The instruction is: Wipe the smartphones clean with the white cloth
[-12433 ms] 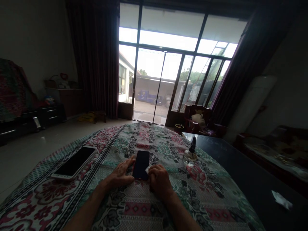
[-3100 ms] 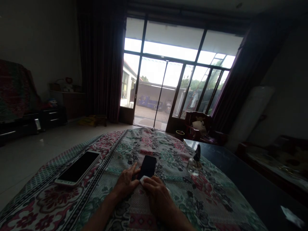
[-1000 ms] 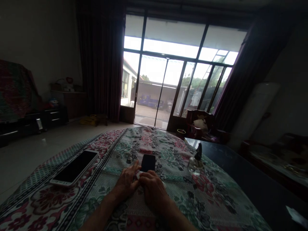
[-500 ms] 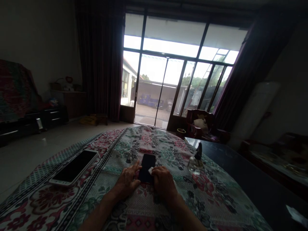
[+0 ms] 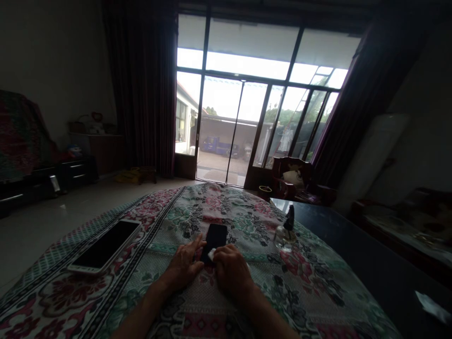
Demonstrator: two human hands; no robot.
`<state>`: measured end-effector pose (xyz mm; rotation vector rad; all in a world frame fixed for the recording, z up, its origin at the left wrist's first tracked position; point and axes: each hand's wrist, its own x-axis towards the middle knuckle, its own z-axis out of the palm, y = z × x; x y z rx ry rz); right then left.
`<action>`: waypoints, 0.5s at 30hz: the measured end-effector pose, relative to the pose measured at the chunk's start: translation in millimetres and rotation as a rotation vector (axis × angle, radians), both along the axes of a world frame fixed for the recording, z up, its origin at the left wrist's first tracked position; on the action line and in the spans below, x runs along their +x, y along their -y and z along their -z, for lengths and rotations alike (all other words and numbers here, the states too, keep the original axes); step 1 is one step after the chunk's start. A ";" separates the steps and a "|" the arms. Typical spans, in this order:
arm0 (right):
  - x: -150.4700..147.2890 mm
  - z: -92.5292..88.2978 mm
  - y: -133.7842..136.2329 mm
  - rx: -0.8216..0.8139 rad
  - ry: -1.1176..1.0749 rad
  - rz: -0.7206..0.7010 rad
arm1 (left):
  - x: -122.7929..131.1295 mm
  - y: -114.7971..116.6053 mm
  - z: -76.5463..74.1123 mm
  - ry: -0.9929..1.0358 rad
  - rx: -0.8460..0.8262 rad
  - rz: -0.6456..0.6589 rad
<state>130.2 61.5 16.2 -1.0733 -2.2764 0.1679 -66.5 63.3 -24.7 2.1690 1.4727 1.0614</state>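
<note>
A dark smartphone [image 5: 217, 233] lies flat on the patterned tablecloth [image 5: 243, 292] in front of me. My left hand [image 5: 185, 261] rests at its left edge, fingers stretched out and thumb apart, touching the side. My right hand [image 5: 231, 266] is closed round a small white tissue [image 5: 212, 254] and presses it on the lower part of the dark screen. The phone's lower right corner is hidden behind those fingers. To the left lies a larger white-framed phone [image 5: 106, 247], screen up. A clear spray bottle [image 5: 286, 238] with a black trigger head stands upright to the right.
A dark glossy table [image 5: 339, 240] adjoins on the right, with a crumpled white sheet [image 5: 432, 306] on it. Beyond the cloth are a wooden chair [image 5: 282, 181], a small bin [image 5: 264, 190] and glass doors [image 5: 222, 127]. A black cabinet [image 5: 79, 170] stands at the left.
My right hand has slid the tissue left across the phone's screen, from its right edge towards its middle. My left hand stays at the phone's left side. The view has shifted slightly.
</note>
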 end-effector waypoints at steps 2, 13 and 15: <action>8.6 -1.5 -7.6 -0.026 -0.010 0.101 | 0.5 0.5 -1.9 -0.003 -0.016 -0.001; 0.1 -1.9 5.2 0.021 0.052 -0.080 | 1.4 4.4 -10.7 -0.007 -0.059 0.004; 0.8 -1.7 -1.7 0.004 0.044 -0.063 | 1.3 4.5 -11.4 -0.006 -0.065 0.008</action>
